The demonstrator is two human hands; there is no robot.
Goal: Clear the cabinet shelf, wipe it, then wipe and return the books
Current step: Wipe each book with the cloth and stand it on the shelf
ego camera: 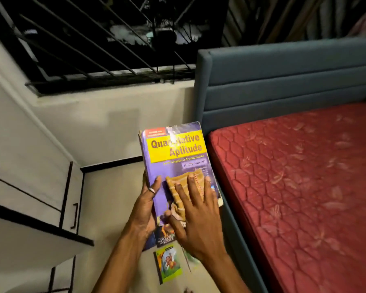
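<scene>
A thick purple book (173, 153) with a yellow title panel reading "Quantitative Aptitude" is held up in front of me. My left hand (145, 210) grips its lower left edge, thumb on the cover, a ring on that thumb. My right hand (195, 216) lies flat on the lower part of the cover and presses a tan striped cloth (183, 187) against it. Below on the floor lie other books: a small green one (168, 264) with a cartoon picture and a dark one (165, 235) partly hidden by my hands.
A white cabinet (30, 187) with black trim and a black handle stands at the left. A bed with a red quilted mattress (300, 187) and a blue padded headboard (283, 81) fills the right. A barred window (106, 43) is above.
</scene>
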